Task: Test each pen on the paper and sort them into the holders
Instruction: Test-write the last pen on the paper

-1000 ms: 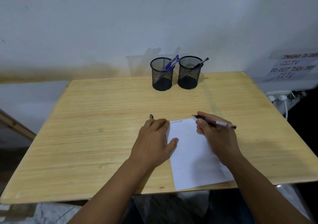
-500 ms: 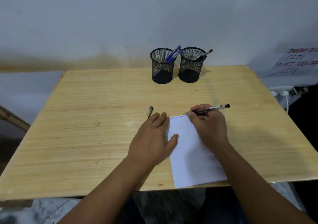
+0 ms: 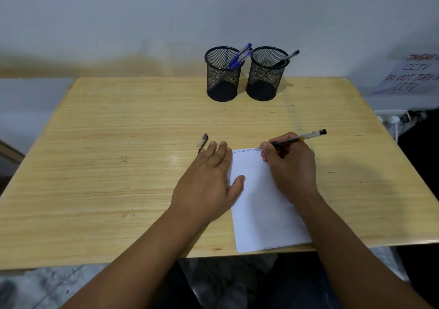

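Note:
A white sheet of paper point(image 3: 263, 209) lies at the table's near edge with small writing along its top. My right hand point(image 3: 291, 166) grips a black pen point(image 3: 301, 138), tip touching the paper's top right. My left hand point(image 3: 209, 180) lies flat, fingers spread, on the paper's left edge. A black pen cap point(image 3: 203, 142) rests on the wood just beyond my left fingertips. Two black mesh holders stand at the back: the left holder point(image 3: 223, 75) has blue pens point(image 3: 238, 58), the right holder point(image 3: 267, 75) one black pen point(image 3: 286, 59).
The wooden table point(image 3: 118, 154) stands against a white wall. A paper sign point(image 3: 408, 75) with CCTV lettering hangs at the right, with white plugs and cables point(image 3: 394, 121) below it beside the table's right edge.
My right hand turned the pen from lying across the fingers into a writing grip and set its tip on the paper's top. The view shifted, uncovering the pen cap.

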A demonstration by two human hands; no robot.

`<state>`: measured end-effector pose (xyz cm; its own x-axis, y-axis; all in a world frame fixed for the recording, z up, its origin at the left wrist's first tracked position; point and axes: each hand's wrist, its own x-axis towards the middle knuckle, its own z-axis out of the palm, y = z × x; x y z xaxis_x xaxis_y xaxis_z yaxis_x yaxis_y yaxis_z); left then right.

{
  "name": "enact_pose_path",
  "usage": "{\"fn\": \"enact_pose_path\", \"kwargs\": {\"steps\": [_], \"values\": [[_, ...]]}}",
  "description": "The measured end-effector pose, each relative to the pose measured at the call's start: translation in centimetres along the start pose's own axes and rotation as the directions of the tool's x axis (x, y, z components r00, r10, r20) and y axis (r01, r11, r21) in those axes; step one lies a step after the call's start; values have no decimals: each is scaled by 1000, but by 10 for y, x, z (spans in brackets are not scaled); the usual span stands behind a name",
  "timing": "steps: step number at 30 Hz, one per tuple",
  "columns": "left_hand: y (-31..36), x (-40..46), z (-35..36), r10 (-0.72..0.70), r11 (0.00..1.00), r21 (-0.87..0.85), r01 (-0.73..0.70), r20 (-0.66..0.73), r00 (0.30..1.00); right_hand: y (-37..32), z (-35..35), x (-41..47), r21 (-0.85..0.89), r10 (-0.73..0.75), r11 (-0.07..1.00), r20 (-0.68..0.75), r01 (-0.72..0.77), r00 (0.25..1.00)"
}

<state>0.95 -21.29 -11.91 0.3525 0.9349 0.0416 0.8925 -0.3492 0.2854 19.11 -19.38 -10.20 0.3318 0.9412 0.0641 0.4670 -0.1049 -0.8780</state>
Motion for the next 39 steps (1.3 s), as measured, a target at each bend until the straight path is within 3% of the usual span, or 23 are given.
{"fn": "enact_pose_path", "kwargs": {"steps": [18,39], "values": [[1,-1,-4,-13,1000,-16,14,5,1000,0,3,2,-105,-19,994,9,19,1000],[2,-1,-5,-17,999,-33,17,1,1000,1,3,1,-47,-12,999,-3,11,1000]]}}
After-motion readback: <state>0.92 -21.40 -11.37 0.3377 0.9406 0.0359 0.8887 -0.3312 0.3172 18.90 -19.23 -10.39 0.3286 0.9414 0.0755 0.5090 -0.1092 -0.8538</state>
